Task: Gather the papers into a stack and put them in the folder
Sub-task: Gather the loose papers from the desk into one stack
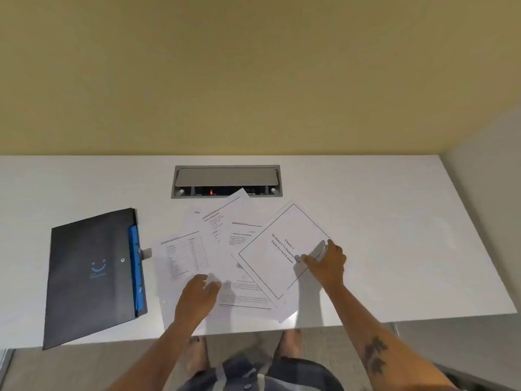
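Several printed white papers point(225, 241) lie fanned and overlapping on the white desk point(380, 227). The top sheet point(277, 249), with a bordered title page, sits at the right of the spread. My right hand point(327, 263) pinches that sheet's right edge, thumb on top. My left hand point(200, 292) rests flat, fingers apart, on the lower left sheets beside a page with a table point(183, 255). A dark folder point(90, 277) with a blue inner edge lies closed at the left, apart from the papers.
A metal cable hatch point(227, 182) is set into the desk behind the papers, its lower edge partly covered by one sheet. The desk's front edge runs just below my hands; the folder's corner overhangs it. A yellow wall stands behind.
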The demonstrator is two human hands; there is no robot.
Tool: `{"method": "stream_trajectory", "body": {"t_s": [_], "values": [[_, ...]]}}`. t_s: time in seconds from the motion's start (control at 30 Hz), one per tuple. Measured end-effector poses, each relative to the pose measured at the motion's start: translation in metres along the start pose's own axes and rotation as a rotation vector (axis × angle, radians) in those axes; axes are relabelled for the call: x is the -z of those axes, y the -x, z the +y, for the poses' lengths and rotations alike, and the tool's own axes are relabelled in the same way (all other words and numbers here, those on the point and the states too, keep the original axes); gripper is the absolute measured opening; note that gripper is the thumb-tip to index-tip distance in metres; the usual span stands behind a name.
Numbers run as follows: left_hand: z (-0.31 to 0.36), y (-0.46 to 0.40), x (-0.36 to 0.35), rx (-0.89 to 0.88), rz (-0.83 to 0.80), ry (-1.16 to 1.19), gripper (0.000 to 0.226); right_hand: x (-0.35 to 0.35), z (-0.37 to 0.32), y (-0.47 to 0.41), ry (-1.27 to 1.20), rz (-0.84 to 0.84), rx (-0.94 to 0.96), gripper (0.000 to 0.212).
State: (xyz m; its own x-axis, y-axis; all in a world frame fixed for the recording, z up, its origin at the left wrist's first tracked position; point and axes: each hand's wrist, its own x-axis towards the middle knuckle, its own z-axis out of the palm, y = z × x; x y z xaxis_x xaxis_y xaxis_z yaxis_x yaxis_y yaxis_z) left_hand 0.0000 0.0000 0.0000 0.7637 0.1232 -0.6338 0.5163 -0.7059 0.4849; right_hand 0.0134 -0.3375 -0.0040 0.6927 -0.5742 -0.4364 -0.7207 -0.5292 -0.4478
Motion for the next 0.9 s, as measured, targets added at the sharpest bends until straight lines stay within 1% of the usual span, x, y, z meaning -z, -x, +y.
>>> {"method": "stream_trajectory", "body": {"t_s": [0.07, 0.13, 0.27, 0.37, 0.5, 0.63, 0.7, 0.77, 0.83, 0.9], "values": [[0.002, -0.005, -0.007, 0.030, 0.011, 0.033, 0.064, 0.005, -0.001, -0.010, 0.025, 0.045, -0.044, 0.114], [0.004, -0.006, -0.013, 0.037, 0.024, 0.010, 0.076, 0.008, 0.000, -0.024, 0.033, 0.048, -0.087, 0.122], [0.009, -0.014, -0.030, 0.045, 0.102, -0.088, 0.100, 0.004, 0.000, -0.042, 0.046, 0.039, -0.067, 0.137], [0.016, -0.018, -0.040, 0.047, 0.124, -0.123, 0.112, -0.007, 0.003, -0.048, 0.138, 0.044, -0.006, 0.140], [0.019, -0.025, -0.050, 0.061, 0.138, -0.145, 0.120, -0.017, 0.004, -0.053, 0.216, 0.058, 0.035, 0.139], [0.017, -0.031, -0.057, 0.057, 0.145, -0.143, 0.122, -0.012, -0.009, -0.057, 0.202, 0.032, -0.005, 0.131], [0.018, -0.031, -0.059, 0.025, 0.151, -0.117, 0.124, -0.011, -0.014, -0.059, 0.123, 0.023, -0.020, 0.128], [0.018, -0.031, -0.061, -0.004, 0.163, -0.090, 0.121, -0.012, -0.015, -0.060, -0.007, 0.020, 0.000, 0.132], [0.019, -0.031, -0.061, -0.018, 0.167, -0.058, 0.107, -0.014, -0.011, -0.059, -0.162, 0.013, 0.023, 0.142], [0.021, -0.032, -0.061, -0.016, 0.167, -0.001, 0.082, -0.015, -0.008, -0.058, -0.284, 0.009, 0.028, 0.146]]}}
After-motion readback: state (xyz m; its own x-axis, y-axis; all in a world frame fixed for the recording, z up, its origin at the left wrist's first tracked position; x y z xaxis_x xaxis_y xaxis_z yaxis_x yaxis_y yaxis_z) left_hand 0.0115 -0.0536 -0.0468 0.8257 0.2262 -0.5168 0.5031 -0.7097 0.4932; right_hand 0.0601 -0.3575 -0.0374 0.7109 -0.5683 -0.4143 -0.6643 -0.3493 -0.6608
